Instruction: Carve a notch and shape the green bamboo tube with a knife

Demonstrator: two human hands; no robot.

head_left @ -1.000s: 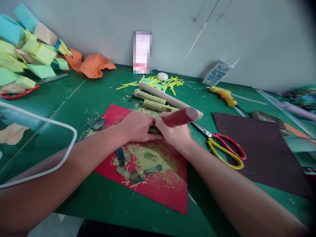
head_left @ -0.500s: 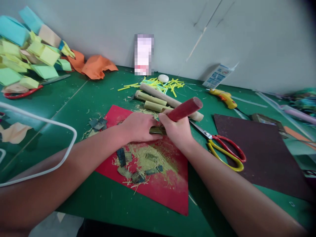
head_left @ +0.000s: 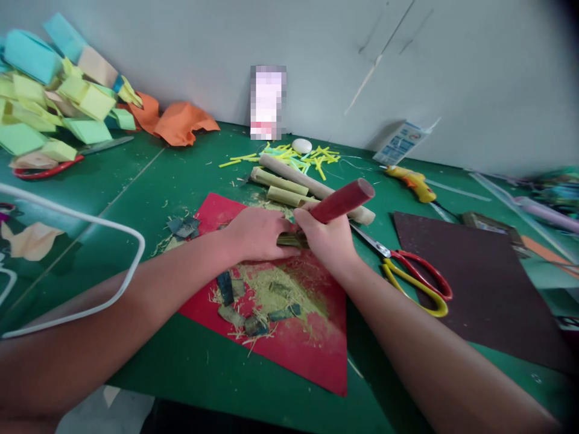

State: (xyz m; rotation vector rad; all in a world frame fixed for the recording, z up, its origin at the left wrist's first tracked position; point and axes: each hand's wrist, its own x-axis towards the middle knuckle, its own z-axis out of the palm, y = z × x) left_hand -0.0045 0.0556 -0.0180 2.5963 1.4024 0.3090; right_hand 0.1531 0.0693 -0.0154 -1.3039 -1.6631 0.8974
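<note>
My right hand (head_left: 329, 244) is wrapped round the thick red handle (head_left: 346, 200) of a tool whose working end is hidden behind my fingers. The handle slants up to the right. My left hand (head_left: 257, 234) presses a short green bamboo piece (head_left: 292, 240) against the red sheet (head_left: 312, 358), its fingers closed round it. Both hands are close together over the bamboo. Pale dust and shavings (head_left: 266, 286) lie on the sheet with several dark scraps (head_left: 256, 325). Behind my hands are a split bamboo piece (head_left: 289, 197) and a long round stick (head_left: 289, 173).
Scissors (head_left: 418, 280) with red and yellow handles lie right of my right hand, partly on a dark board (head_left: 479, 283). A yellow glue gun (head_left: 414, 182) is behind them. Folded papers (head_left: 58, 96) pile up at left. A white frame (head_left: 76, 211) crosses over my left forearm.
The whole view has shifted slightly, so everything appears a little further right. Both hands keep their grip on the tool and the bamboo, with hardly any other movement.
</note>
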